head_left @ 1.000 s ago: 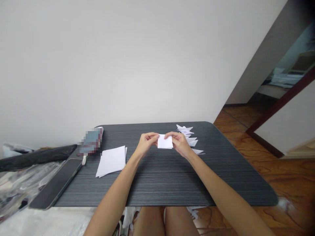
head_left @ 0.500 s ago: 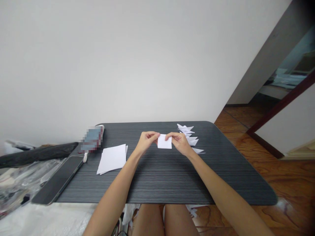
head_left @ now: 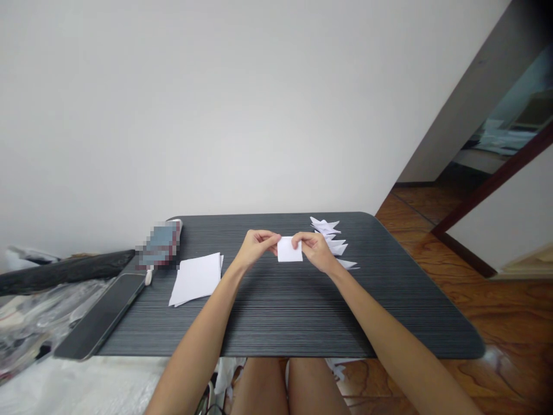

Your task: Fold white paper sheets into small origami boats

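A small white square of folded paper [head_left: 288, 252] is held up between both hands above the dark table [head_left: 276, 323]. My left hand [head_left: 260, 246] pinches its upper left corner between thumb and fingers. On the other side, my right hand [head_left: 313, 249] grips the upper right part, its thumb lying on the front face. The fingers behind the paper are mostly hidden. Several folded white paper pieces with pointed tips [head_left: 336, 248] lie in a column just beyond my right hand. To the left of my left forearm rests a short stack of white paper sheets [head_left: 196, 279].
A phone [head_left: 101, 317] lies along the table's left edge, partly over it. Behind it is a blurred blue and red packet [head_left: 159, 245] with a small white object [head_left: 149, 275] beside it. The wall [head_left: 276, 115] stands against the far edge. Plastic-wrapped items [head_left: 52, 311] are heaped at left.
My right thumb has shifted slightly to the right on the paper. Both hands keep their hold, and the other things on the table stay in place.
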